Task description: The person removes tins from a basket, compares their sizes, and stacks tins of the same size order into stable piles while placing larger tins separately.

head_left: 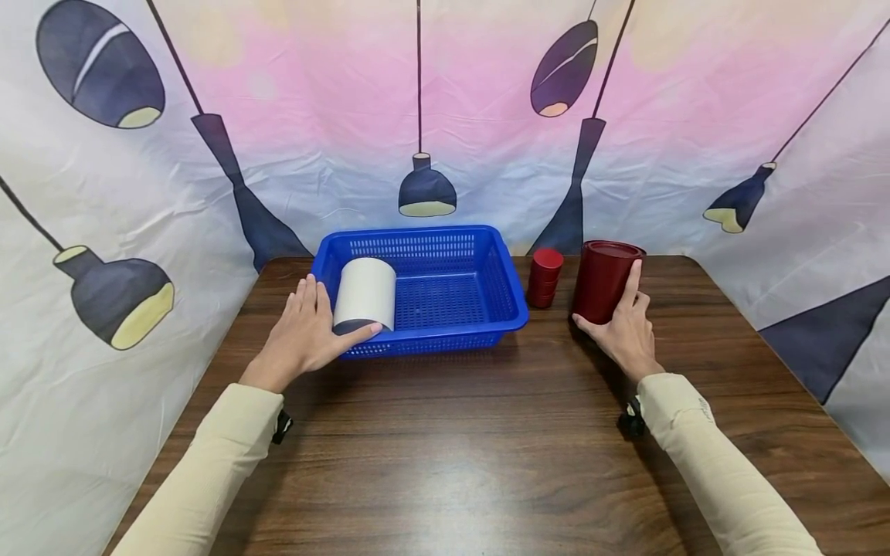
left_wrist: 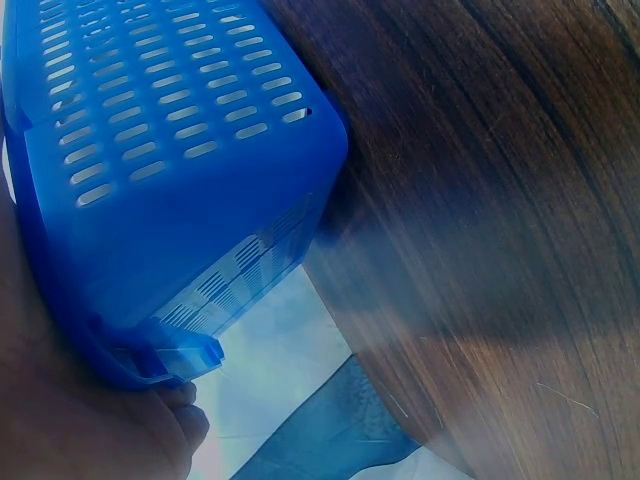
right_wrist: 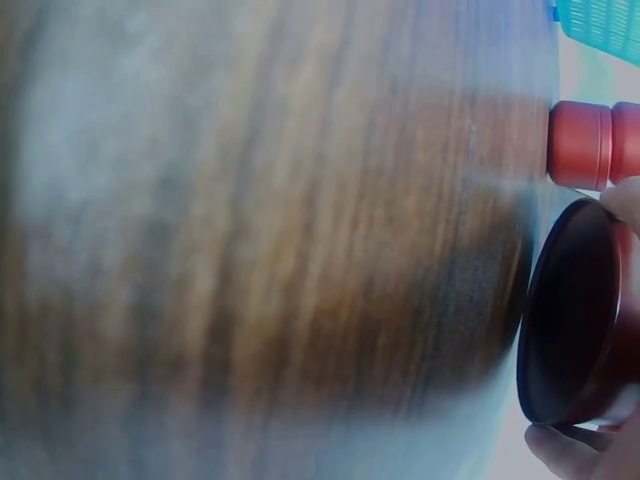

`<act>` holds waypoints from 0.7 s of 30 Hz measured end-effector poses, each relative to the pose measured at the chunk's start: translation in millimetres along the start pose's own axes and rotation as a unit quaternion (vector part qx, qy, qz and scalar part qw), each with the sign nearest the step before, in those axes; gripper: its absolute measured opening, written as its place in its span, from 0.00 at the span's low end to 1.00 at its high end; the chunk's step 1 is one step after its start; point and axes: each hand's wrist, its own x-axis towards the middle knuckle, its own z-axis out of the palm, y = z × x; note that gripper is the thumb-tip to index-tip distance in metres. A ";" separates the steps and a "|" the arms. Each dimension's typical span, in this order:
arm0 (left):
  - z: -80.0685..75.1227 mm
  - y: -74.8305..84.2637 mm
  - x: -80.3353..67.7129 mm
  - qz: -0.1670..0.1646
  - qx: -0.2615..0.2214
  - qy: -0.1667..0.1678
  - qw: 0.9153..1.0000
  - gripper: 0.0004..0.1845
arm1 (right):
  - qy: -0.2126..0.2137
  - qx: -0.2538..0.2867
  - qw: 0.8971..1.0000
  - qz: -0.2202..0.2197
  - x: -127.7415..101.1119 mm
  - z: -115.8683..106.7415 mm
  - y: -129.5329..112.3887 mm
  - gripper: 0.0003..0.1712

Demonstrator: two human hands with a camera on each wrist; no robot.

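Note:
My left hand [head_left: 299, 332] rests on the front left corner of a blue plastic basket [head_left: 445, 337], fingers straight along the left rim and thumb along the front rim. In the left wrist view the basket's slotted wall [left_wrist: 190, 200] fills the upper left. Inside the basket, at its left end, leans a white cylinder [head_left: 366, 292] with a dark end. My right hand [head_left: 626, 328] grips a dark red can [head_left: 603, 282], thumb and fingers on opposite sides. The right wrist view shows the can's dark round underside [right_wrist: 570, 310].
A smaller ribbed red cylinder [head_left: 545, 278] stands between the basket and the can. The brown wooden table [head_left: 445, 448] ends at a back edge close behind them. A printed fabric sheet [head_left: 334, 93] with lamp pictures hangs behind and at both sides.

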 end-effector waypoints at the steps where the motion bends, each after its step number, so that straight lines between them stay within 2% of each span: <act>1: 0.0 -0.1 0.0 -0.001 0.000 -0.001 1.000 0.72 | 0.000 0.001 1.000 -0.001 0.2 -0.2 -0.2 0.79; 21: -1.1 0.0 -0.4 0.001 0.000 -0.004 1.000 0.72 | 0.012 0.004 1.000 -0.003 1.7 -0.3 1.2 0.83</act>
